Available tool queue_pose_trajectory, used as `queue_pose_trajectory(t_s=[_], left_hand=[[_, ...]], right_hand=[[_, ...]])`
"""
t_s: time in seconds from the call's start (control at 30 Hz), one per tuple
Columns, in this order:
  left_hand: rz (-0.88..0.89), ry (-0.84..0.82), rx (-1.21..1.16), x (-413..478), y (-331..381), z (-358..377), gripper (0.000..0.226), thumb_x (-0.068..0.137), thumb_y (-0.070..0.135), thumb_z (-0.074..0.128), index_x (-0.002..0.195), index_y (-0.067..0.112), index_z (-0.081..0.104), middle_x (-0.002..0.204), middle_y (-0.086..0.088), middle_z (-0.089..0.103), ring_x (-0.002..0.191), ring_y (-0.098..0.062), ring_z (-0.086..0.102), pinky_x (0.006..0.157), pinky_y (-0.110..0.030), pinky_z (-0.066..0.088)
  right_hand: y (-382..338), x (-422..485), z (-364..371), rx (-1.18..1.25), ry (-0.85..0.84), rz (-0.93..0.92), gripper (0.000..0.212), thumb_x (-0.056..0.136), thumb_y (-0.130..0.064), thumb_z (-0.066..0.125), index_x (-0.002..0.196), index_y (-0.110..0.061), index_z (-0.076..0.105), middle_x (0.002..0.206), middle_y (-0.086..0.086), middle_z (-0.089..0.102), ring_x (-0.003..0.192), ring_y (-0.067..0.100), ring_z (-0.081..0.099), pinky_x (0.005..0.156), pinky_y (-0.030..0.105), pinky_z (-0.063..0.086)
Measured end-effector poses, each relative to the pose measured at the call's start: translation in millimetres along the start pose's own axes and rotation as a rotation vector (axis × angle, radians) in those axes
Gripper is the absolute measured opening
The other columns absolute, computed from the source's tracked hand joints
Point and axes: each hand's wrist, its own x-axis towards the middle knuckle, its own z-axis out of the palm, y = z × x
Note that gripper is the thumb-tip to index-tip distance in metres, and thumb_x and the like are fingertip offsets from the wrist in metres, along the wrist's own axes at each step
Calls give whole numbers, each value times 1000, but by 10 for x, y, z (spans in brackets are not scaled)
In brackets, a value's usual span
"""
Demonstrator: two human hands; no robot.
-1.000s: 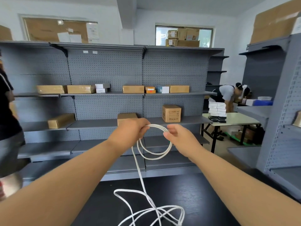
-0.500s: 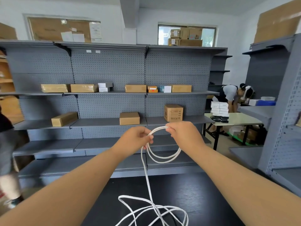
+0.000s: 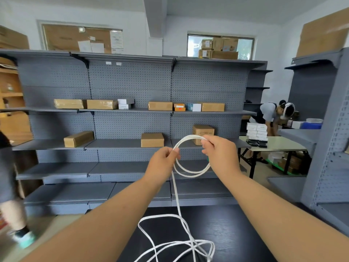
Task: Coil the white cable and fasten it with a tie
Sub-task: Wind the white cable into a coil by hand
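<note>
In the head view, both hands are raised in the middle of the frame, in front of a grey shelving unit [image 3: 130,80]. The left hand [image 3: 162,163] has its fingers curled, and it pinches the white cable [image 3: 188,137] at the left side of a small round coil. The right hand [image 3: 221,156] is a little higher and to the right. Its thumb and fingertips are closed on the upper right part of the same coil. The coil has a few turns and hangs in the air between the two hands, with the lower arcs below the level of the knuckles.

From the left hand one strand of the cable goes straight down to the black tabletop [image 3: 236,233] at the bottom of the frame. There the loose part lies in several wide loops which cross each other, at lower centre.

On the shelves there are brown cardboard boxes: one box [image 3: 152,139] is just left of the coil in the picture, and a taller box [image 3: 203,131] is partly hidden behind the right hand. At the right of the frame a person [image 3: 268,114] bends over a pale table [image 3: 283,144], where a stack of white boxes [image 3: 257,132] stands. At the left edge another person [image 3: 7,176] is seen only in part and is blurred.
</note>
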Motion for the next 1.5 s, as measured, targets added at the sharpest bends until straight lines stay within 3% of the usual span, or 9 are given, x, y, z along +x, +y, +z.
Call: queue_pose_trajectory(t_s=[0.13,0.27,0.43,0.53,0.67,0.8,0.97,1.23,1.5], left_hand=[[-37,59,-138,-30,76,38,30,96,34,44,79,16,59,80,-2,65,74,-15,53,79,-34,44],[5,-3,-300,-80,160,39,19,98,16,44,85,14,58,72,0,60,69,-15,58,75,-31,47],[131,29,-11,-63,279,-105,20,96,14,49,78,13,59,65,2,60,52,-7,57,56,-18,48],[160,33,122,-40,381,-175,22,94,15,52,74,18,59,67,4,62,48,-4,57,58,-25,54],[191,28,317,-43,501,-223,18,95,17,51,78,15,59,66,5,61,39,4,52,45,-9,43],[222,-43,512,-75,533,-252,16,95,21,51,85,17,62,68,8,60,52,-2,57,62,-24,52],[230,-114,599,-116,513,-335,16,95,20,50,87,15,64,72,5,62,55,-2,57,61,-20,48],[-52,-241,18,-160,198,-570,17,94,20,53,83,10,62,71,-2,67,65,-12,61,71,-26,52],[-195,-489,-109,9,-72,-868,12,92,9,54,89,7,65,78,-1,70,76,-13,65,84,-26,53]], right_hand=[[-57,-37,38,162,65,125,24,94,-14,46,88,-6,67,79,8,66,67,6,62,63,27,48],[-43,-55,48,345,125,247,23,94,-12,47,93,-6,69,83,8,66,72,16,66,73,35,53],[48,-70,51,479,-21,356,20,93,-12,51,80,-16,66,72,0,63,74,19,65,82,44,56],[101,-71,25,461,-138,379,26,92,-17,54,69,-24,62,74,2,66,87,28,66,88,51,52],[62,-82,-23,352,-201,280,12,92,-17,52,88,-21,63,87,1,68,89,23,66,89,46,52],[-103,-54,-50,147,-277,48,24,93,-20,51,116,-14,59,102,3,68,96,20,64,89,37,49],[-258,4,-7,-139,-436,-121,21,95,-21,47,98,-12,66,91,11,67,89,26,63,81,39,49],[-381,44,162,-302,-405,-188,24,95,-19,47,79,-14,63,76,7,54,81,25,58,72,35,43],[-417,169,299,-314,-320,-182,27,96,-21,45,79,-12,64,79,9,62,78,24,58,69,34,43]])
